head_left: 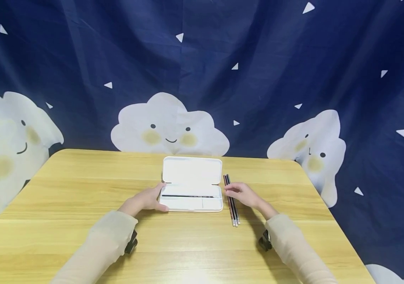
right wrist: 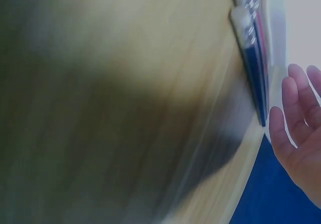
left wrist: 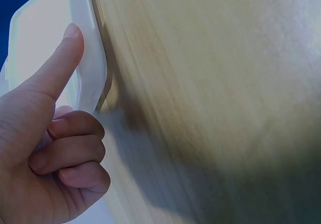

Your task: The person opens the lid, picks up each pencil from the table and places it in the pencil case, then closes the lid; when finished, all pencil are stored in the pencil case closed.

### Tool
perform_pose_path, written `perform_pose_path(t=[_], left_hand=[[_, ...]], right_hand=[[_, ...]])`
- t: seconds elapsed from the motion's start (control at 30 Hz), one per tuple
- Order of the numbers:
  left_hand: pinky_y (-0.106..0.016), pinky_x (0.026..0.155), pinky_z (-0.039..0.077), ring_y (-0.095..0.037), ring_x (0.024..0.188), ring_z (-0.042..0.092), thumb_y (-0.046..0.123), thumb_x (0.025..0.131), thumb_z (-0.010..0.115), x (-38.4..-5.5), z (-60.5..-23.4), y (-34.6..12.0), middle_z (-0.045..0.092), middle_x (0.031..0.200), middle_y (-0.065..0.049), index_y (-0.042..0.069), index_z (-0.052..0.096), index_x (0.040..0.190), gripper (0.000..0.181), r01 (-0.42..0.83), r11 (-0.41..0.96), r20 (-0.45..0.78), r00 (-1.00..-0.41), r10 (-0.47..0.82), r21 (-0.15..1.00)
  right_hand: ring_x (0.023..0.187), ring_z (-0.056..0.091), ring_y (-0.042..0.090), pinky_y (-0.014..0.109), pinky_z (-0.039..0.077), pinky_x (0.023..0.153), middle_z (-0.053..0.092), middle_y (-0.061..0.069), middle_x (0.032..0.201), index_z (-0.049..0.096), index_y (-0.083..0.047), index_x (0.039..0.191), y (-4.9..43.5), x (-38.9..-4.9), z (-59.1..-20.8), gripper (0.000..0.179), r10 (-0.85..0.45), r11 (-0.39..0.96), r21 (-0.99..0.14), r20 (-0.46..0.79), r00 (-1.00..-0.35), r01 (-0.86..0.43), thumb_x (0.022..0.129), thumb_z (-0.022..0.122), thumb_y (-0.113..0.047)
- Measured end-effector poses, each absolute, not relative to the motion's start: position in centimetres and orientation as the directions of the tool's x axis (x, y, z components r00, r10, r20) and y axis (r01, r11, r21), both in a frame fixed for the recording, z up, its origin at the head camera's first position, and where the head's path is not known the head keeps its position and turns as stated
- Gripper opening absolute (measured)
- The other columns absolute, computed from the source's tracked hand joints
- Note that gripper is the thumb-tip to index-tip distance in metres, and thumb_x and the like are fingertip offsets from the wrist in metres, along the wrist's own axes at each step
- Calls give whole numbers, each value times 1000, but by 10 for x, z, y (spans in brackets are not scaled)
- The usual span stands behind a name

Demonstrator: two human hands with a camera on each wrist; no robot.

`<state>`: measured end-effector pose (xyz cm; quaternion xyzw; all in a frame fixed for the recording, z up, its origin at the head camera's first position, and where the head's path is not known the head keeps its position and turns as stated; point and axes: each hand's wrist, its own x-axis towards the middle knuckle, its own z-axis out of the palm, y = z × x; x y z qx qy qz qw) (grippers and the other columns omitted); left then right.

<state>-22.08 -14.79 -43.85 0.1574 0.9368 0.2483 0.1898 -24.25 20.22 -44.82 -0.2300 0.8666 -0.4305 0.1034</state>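
Observation:
A white pencil case lies with its lid raised toward the back of the table. One dark pencil rests lengthwise inside it. My left hand grips the case's left end, thumb along the front edge; in the left wrist view the other visible fingers are curled beside the case. Right of the case, several dark and red pencils with pale ends lie side by side on the table. Over their middle is my right hand, its fingers loosely bent and apart, with nothing between them.
The wooden table carries the case and pencils. Behind it hangs a dark blue curtain printed with white clouds and triangles. Small black devices sit at both wrists, below the light sleeves.

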Motion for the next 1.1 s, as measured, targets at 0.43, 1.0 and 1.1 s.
perform_pose_path(t=[0.43, 1.0, 1.1], left_hand=[[-52, 97, 35, -45, 117, 44, 43, 70, 76, -223, -442, -148, 44, 127, -34, 0, 23, 140, 98, 197, 825, -275, -880, 387, 529], [-51, 98, 35, -44, 118, 43, 40, 71, 76, -223, -444, -146, 42, 129, -34, 0, 22, 141, 98, 182, 835, -283, -885, 369, 519], [-52, 97, 35, -44, 117, 43, 40, 71, 76, -223, -444, -147, 43, 128, -34, 0, 22, 141, 97, 178, 837, -285, -886, 365, 518]], right_hand=[[85, 57, 20, 25, 47, 77, 63, 19, 95, 58, 11, 108, 224, -243, -454, 27, -512, 572, -744, 3, -859, -344, 88, 56, -7], [72, 47, 13, 22, 42, 64, 54, 12, 81, 47, 16, 120, 228, -246, -463, 45, -537, 579, -735, -17, -843, -353, 83, 62, -4], [74, 48, 16, 23, 42, 65, 55, 14, 82, 43, 17, 122, 227, -246, -463, 49, -530, 582, -733, -16, -848, -351, 81, 63, -1]])
